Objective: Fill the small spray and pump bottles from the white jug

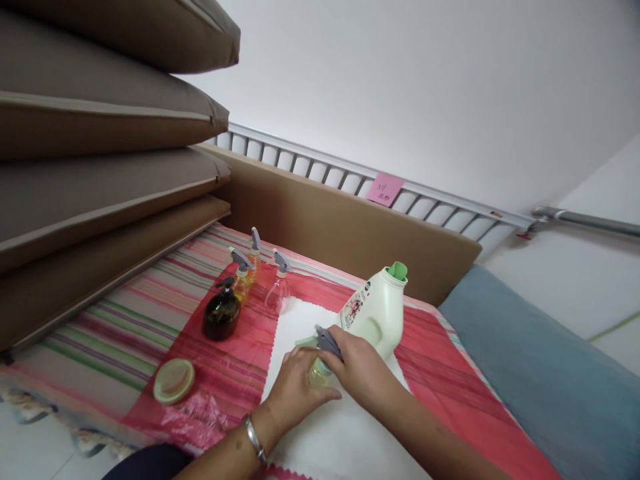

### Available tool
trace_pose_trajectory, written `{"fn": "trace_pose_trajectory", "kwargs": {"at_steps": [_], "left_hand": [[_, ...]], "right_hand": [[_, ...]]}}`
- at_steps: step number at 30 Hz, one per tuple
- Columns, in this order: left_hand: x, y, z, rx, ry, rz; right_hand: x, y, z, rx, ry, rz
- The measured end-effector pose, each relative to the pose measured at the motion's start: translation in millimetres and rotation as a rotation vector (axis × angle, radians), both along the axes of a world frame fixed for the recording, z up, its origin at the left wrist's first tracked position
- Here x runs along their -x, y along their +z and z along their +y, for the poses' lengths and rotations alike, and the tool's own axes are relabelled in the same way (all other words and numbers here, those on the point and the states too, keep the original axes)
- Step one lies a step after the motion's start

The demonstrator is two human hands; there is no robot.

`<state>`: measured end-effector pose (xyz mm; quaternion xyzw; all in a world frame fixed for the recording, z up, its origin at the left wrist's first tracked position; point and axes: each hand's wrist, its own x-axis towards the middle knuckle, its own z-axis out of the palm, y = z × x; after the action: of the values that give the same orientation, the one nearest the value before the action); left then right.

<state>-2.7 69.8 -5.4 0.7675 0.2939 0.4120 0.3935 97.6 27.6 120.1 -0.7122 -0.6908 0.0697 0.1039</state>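
My left hand point(296, 383), with a bangle at the wrist, wraps round a small clear spray bottle point(318, 374) that holds yellowish-green liquid. The fingers of my right hand point(361, 363) close on the bottle's grey spray head point(329, 341) from above. Whether the head is fully seated on the neck is hidden by my fingers. Just beyond stands a large pale-green jug point(387, 313) with an open top and a green pour spout. A pale green piece point(306, 341) shows behind my left fingers. Both hands are over a white cloth point(350, 437).
Spray bottles point(278, 293) and a dark pump bottle point(221, 315) stand at the back left. Nearer lie a round lidded container point(174, 381) and crumpled pink plastic point(197, 420). Stacked brown cushions point(110, 127) rise on the left; a brown board point(330, 223) backs the red-covered surface.
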Motion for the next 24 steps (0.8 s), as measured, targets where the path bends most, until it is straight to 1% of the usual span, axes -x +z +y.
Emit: {"fn": "trace_pose_trajectory", "kwargs": {"at_steps": [3,4,6,8,10,12,13,15,18,20,22,24], "left_hand": [[1,-10.7,1,0.034,0.019,0.009],[1,-13.8,1,0.050,0.031,0.003],[1,-18.6,2,0.081,0.053,-0.010],[2,-20.7,2,0.107,0.055,-0.013],[2,-20.4,3,0.122,0.048,-0.012],[3,-18.6,3,0.129,0.040,-0.013],[4,-17.5,3,0.129,0.034,-0.013],[5,-15.1,2,0.126,0.022,-0.006],[8,-11.4,2,0.130,0.003,0.019],[10,-8.7,2,0.144,-0.008,0.033],[11,-6.0,2,0.160,-0.018,0.040],[11,-3.7,3,0.164,-0.026,0.035]], "right_hand": [[-6,-4.7,-5,-0.039,-0.018,0.137],[-9,-6.3,-8,-0.035,-0.018,0.223],[-15,-11.5,-14,-0.006,-0.039,0.465],[-20,-21.3,-20,0.011,-0.079,0.738],[-24,-34.8,-23,0.011,-0.093,0.968],[-23,-48.7,-23,-0.007,-0.089,1.086],[-22,-54.5,-23,-0.025,-0.093,1.091],[-17,-63.0,-20,-0.083,-0.116,1.025],[-11,-69.8,-15,-0.178,-0.183,0.863],[-9,-73.0,-13,-0.214,-0.230,0.803],[-9,-76.2,-11,-0.226,-0.222,0.837],[-9,-78.8,-11,-0.214,-0.162,0.920]]}}
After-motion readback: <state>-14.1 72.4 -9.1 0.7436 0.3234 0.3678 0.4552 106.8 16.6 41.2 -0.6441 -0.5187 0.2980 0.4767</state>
